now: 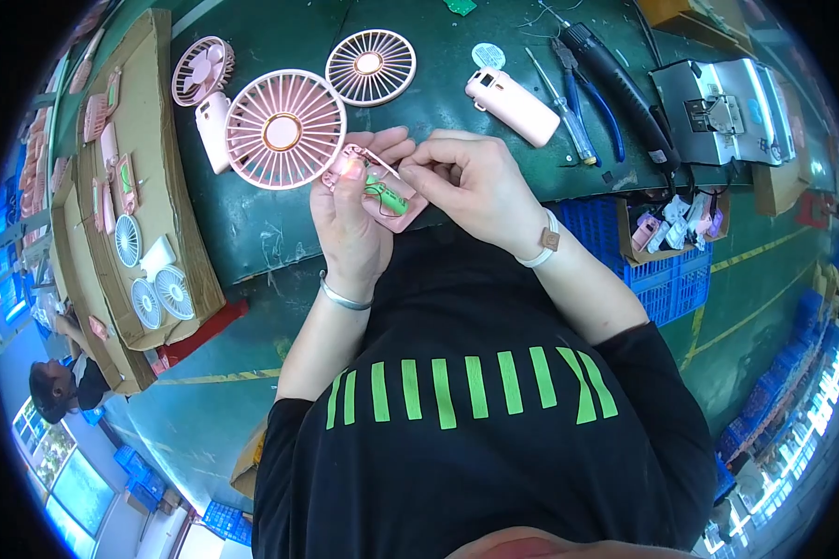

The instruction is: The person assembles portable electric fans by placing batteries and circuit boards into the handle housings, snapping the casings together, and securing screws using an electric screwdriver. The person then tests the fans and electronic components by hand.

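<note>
My left hand (350, 228) is closed around a pink handheld fan whose round slatted grille (252, 140) points to the left. The handle shell (408, 216) of this fan is open, showing a green battery-like part (387, 197) and thin wires. My right hand (480, 182) pinches at the upper edge of the handle, on a thin, light strip whose kind I cannot make out. Beyond the hands lie a second pink grille (370, 67) and a fan head with blades (202, 70). A pink handle casing (513, 105) rests to the right.
A screwdriver (569, 116), blue-handled pliers (598, 107) and a black electric screwdriver (620, 84) lie at the right, near a metal fixture (736, 116). Cardboard trays (172, 233) with fan parts stand left. A blue crate (667, 284) is below the bench. Another person (65, 387) is far left.
</note>
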A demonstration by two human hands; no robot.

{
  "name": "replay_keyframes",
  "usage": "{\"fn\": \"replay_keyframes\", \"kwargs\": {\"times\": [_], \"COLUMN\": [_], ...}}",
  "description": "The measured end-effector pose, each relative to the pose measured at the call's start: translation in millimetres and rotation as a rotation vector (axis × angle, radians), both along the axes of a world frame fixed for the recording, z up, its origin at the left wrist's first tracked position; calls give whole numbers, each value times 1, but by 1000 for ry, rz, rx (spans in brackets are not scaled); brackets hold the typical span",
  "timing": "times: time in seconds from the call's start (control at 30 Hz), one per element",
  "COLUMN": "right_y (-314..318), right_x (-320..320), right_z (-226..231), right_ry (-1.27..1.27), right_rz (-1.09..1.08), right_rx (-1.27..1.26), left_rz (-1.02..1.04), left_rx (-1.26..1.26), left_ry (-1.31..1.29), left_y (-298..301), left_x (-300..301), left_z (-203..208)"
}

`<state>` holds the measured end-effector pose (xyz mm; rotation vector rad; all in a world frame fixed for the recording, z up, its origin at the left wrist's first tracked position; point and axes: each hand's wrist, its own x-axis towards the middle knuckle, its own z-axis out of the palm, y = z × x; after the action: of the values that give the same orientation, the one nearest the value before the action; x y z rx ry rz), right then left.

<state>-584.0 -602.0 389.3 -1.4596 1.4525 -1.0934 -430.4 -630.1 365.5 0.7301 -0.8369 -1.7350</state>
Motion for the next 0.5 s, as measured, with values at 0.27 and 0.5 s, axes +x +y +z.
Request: {"fn": "replay_keyframes", "kwargs": {"times": [0.27,0.5], "right_y": [7,10], "right_x": [1,-13], "right_z": [3,-1], "right_ry": [-6,202], "right_rz": [-51,-213], "right_rx": [-10,-309], "left_rz": [9,25], "left_rx": [-34,43], "left_ry": [-4,38], "left_y": [1,-3], "left_x": [-2,-2], "left_z": [-2,1]}}
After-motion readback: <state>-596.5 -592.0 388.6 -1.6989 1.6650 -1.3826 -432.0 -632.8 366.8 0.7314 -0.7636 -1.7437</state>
